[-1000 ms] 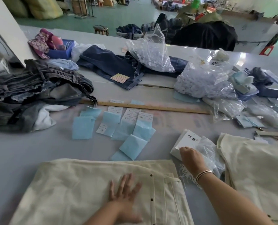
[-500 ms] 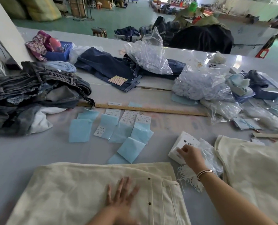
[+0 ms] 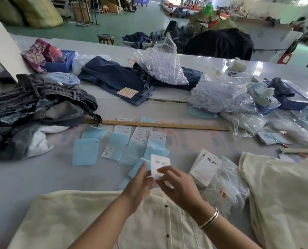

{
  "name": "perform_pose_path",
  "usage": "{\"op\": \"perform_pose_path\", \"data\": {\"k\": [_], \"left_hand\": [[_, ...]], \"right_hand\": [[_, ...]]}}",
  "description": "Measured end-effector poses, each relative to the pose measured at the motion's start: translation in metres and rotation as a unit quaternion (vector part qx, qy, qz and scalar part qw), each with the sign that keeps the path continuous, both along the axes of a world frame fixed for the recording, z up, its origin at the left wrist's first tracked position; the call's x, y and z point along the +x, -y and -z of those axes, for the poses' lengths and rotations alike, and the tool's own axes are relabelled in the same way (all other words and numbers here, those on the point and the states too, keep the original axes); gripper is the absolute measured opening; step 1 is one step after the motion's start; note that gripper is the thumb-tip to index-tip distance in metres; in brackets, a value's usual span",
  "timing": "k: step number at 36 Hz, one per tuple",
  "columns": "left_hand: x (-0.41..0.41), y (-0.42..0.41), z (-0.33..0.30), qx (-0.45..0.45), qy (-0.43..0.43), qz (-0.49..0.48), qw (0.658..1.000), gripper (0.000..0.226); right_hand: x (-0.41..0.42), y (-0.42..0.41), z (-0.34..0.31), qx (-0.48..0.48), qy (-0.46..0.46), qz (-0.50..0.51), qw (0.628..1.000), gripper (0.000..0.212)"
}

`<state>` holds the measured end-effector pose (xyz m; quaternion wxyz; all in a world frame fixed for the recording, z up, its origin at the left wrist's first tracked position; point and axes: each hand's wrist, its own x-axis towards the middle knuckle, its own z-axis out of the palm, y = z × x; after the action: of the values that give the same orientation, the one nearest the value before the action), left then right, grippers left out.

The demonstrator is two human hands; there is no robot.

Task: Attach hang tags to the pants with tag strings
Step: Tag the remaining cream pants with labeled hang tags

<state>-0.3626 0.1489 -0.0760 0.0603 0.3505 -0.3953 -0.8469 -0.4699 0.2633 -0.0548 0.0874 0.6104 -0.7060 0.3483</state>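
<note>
Cream pants (image 3: 77, 216) lie flat on the table in front of me, waistband and dark buttons to the right. Above them both hands meet on a white hang tag (image 3: 159, 165), blurred by motion. My right hand (image 3: 178, 187) pinches its lower edge. My left hand (image 3: 138, 184) has its fingers up against the tag's left side. A stack of white hang tags (image 3: 206, 168) sits to the right, beside a clear bag with white tag strings (image 3: 219, 198).
Blue paper squares and printed size labels (image 3: 121, 146) lie spread in the middle, behind them a wooden ruler (image 3: 167, 125). Jeans pile (image 3: 32, 106) at left, dark jeans (image 3: 113, 78) and plastic bags (image 3: 219, 94) at back, more cream pants (image 3: 284, 194) at right.
My right hand has lifted one tag from the stack and brought it left over the pants. My left hand has come off the pants and risen to meet the tag.
</note>
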Motion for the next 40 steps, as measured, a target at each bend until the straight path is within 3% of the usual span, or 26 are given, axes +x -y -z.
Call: {"op": "perform_pose_path", "data": {"k": [3, 5, 9, 13, 15, 19, 23, 26, 31, 40], "left_hand": [[-0.018, 0.012, -0.015, 0.077, 0.006, -0.012, 0.997, 0.044], [-0.024, 0.021, -0.012, 0.010, 0.046, -0.056, 0.997, 0.026], [-0.036, 0.045, 0.009, -0.214, 0.120, -0.061, 0.968, 0.021], [-0.049, 0.072, 0.033, -0.365, 0.160, 0.029, 0.916, 0.020], [-0.060, 0.083, 0.045, -0.433, 0.172, 0.100, 0.879, 0.021], [-0.084, 0.102, 0.066, -0.618, 0.207, 0.220, 0.726, 0.037], [-0.108, 0.110, 0.078, -0.662, 0.203, 0.292, 0.659, 0.033], [-0.120, 0.111, 0.085, -0.664, 0.232, 0.360, 0.614, 0.044], [-0.121, 0.112, 0.095, -0.622, 0.259, 0.380, 0.634, 0.058], [-0.123, 0.116, 0.093, -0.612, 0.252, 0.403, 0.632, 0.059]], "right_hand": [[0.019, 0.013, 0.020, 0.059, -0.026, -0.131, 0.989, 0.009], [0.016, 0.020, 0.027, 0.080, 0.033, -0.152, 0.985, 0.013], [-0.016, 0.046, 0.030, 0.060, 0.184, -0.041, 0.980, 0.011], [-0.072, 0.087, 0.033, 0.089, 0.187, 0.101, 0.973, 0.009], [-0.100, 0.106, 0.042, 0.183, 0.169, 0.123, 0.961, 0.022], [-0.138, 0.137, 0.060, 0.330, 0.078, 0.122, 0.933, 0.038], [-0.153, 0.162, 0.079, 0.378, 0.044, 0.123, 0.917, 0.044], [-0.156, 0.175, 0.090, 0.377, 0.042, 0.119, 0.917, 0.047], [-0.163, 0.186, 0.102, 0.390, 0.042, 0.110, 0.913, 0.051], [-0.165, 0.198, 0.105, 0.364, 0.028, 0.147, 0.919, 0.029]]}}
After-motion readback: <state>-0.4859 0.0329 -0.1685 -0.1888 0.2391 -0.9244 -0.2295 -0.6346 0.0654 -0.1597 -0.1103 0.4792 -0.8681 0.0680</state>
